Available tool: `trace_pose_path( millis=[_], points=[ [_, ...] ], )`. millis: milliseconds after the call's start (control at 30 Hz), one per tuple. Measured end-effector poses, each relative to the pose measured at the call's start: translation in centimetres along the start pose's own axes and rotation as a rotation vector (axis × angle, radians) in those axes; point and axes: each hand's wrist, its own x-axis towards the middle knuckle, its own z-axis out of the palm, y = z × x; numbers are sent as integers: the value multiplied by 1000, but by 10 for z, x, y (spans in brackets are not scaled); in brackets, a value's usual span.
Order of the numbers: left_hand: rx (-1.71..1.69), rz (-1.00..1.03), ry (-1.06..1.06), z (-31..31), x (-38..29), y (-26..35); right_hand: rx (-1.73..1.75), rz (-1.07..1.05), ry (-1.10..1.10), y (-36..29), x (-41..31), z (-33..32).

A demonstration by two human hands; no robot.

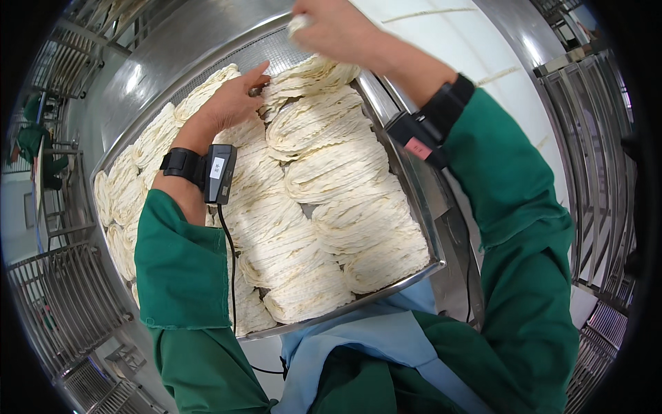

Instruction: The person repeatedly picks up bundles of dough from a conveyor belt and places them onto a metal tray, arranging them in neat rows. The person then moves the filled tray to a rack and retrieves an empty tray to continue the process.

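Folded bundles of pale noodle-like strands (336, 176) lie in rows on a metal mesh tray (274, 49). My left hand (235, 98) is over the far part of the middle row, fingers apart, beside the farthest bundle of the right row; a small dark object, too unclear to name, shows at its fingers. My right hand (331, 28) is beyond the tray's far right part, above that farthest bundle, its fingers curled around a small whitish thing that is blurred and partly hidden. Black devices are strapped to both wrists.
The tray's raised metal rim (437, 264) runs close to my body. A steel table (150, 62) extends on the left, and a white surface (445, 46) lies at the right. Metal racks (57, 305) stand at both sides. Far left, a person in green (33, 139) is partly visible.
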Motion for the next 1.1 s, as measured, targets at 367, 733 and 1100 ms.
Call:
trace_pose_path(
  millis=[367,733,1100],
  points=[
    [-91,308,651,18,-16,0,-4,-5,-451,-31,-21,93],
    [428,491,421,17,-27,-9,-314,-167,-216,69,-38,60],
    [338,468,635,40,-39,2,-384,-207,-335,80,-31,27]
  ],
)
